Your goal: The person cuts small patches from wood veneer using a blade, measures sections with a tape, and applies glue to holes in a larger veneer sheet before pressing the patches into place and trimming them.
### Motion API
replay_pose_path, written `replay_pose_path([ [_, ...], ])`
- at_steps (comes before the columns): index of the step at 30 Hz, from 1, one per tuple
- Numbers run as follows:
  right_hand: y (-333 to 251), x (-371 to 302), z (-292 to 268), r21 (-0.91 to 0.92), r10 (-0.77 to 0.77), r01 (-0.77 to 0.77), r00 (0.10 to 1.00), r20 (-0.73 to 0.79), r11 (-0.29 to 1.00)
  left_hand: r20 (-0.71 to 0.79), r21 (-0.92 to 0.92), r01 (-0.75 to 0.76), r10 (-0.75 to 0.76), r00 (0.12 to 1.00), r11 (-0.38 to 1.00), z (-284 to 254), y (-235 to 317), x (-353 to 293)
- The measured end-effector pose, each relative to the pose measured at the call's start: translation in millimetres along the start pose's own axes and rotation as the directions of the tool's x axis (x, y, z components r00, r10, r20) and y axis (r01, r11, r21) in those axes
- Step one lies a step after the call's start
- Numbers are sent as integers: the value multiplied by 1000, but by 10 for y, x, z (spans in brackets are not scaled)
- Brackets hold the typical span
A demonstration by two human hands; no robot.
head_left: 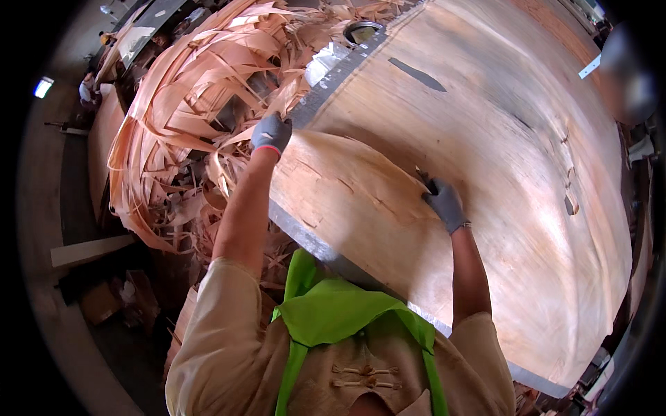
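Note:
A large pale wood veneer sheet [513, 208] covers the worktable in front of me. A smaller veneer piece [347, 177], with several cracks, bulges up over it, its far edge casting a shadow. My left hand [271, 133], in a grey glove with a red cuff, is closed on that piece's left corner at the table edge. My right hand [445, 203], also grey-gloved, is closed near the bulging piece's right end. A small pointed thing sticks out past its fingers; I cannot make out what it is.
Long veneer strips [187, 104] lie in a big tangled heap left of the table. A metal edge [326, 249] borders the table on my side. A round tin [362, 31] and white plastic [326, 62] sit by the far left edge. Another person [628, 73] stands at the far right.

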State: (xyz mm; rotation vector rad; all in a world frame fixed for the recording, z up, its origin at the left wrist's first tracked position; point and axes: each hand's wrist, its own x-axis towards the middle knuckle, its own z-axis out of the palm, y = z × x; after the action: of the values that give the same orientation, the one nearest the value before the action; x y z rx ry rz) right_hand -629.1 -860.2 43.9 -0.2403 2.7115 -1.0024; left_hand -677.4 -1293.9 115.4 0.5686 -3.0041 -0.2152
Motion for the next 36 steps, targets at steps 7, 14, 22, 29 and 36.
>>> replay_pose_path([
  [7, -274, 358, 19, -62, 8, -1, 995, 98, 998, 30, -66, -545, 548, 836, 836, 376, 307, -638],
  [14, 51, 509, -210, -60, 27, -27, 1000, 5, 998, 91, -50, -499, 501, 861, 865, 851, 327, -748],
  [22, -1041, 611, 292, -225, -245, 189, 936, -251, 956, -85, 100, -565, 573, 815, 819, 853, -36, -180],
  [29, -1690, 1558, 1192, -493, -310, 364, 931, 191, 790, -190, -314, -529, 493, 849, 789, 1097, -92, -113],
  [36, -1393, 1602, 949, -510, -242, 361, 927, 287, 780, -129, -179, -614, 600, 789, 769, 1000, -141, -103],
])
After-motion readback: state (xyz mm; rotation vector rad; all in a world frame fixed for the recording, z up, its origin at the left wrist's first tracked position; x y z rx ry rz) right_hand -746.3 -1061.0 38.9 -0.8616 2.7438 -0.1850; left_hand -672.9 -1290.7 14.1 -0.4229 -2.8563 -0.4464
